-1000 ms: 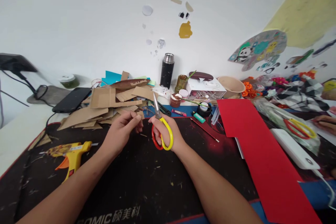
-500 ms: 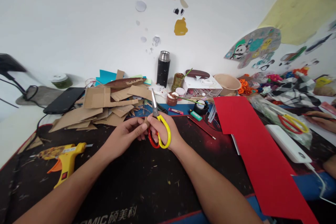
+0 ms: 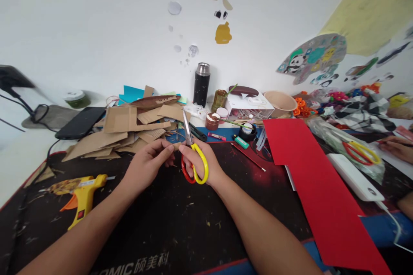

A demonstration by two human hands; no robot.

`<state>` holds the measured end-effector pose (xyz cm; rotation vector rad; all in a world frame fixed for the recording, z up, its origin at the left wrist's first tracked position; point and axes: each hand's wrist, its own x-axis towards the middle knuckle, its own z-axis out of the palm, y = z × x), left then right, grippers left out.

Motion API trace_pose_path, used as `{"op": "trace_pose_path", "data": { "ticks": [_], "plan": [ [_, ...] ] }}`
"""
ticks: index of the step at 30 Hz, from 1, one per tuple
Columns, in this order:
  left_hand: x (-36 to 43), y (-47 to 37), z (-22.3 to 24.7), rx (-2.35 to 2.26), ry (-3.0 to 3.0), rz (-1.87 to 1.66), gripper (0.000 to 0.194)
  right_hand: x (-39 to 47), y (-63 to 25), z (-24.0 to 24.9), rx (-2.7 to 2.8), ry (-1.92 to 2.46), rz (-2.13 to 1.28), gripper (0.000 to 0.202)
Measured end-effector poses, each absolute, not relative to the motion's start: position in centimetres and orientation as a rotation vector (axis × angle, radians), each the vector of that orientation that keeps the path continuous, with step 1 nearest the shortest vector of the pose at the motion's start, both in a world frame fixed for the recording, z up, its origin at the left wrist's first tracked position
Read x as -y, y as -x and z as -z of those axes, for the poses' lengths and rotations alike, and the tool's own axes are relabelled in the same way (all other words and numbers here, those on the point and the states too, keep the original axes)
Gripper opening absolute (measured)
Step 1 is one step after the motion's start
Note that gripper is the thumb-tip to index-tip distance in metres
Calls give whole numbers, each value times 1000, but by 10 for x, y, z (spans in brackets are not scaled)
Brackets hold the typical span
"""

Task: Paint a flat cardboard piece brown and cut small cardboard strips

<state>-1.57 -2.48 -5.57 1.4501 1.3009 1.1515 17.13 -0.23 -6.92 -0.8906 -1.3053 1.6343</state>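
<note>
My left hand point(image 3: 149, 164) pinches a small brown piece of cardboard point(image 3: 177, 146) between thumb and fingers. Close beside it, my right hand point(image 3: 204, 160) is closed round a pair of scissors point(image 3: 200, 164) with one yellow and one red handle loop. The metal blades point up and away, and look closed together. The right fingertips reach the cardboard piece's right end; whether they grip it too I cannot tell. Both hands are above the black mat point(image 3: 180, 232).
A yellow glue gun point(image 3: 84, 195) lies left, below a pile of cardboard scraps point(image 3: 119, 126). A red sheet point(image 3: 318, 184) and a white power bank point(image 3: 353, 176) are to the right. Behind stand a black flask point(image 3: 201, 86) and small jars. Another person's hand point(image 3: 398, 148) shows at the right edge.
My left hand has shifted slightly left, away from the right hand, and more of the small cardboard piece shows between them. The scissors have tilted a little and remain in my right hand.
</note>
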Motion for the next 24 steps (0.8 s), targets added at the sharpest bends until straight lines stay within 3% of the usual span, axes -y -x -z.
{"op": "trace_pose_path", "data": {
  "ticks": [24],
  "plan": [
    [28, 13, 55, -1343, -1531, -1160, 48, 2, -169, 71, 1270, 894, -1627, 53]
  ]
}}
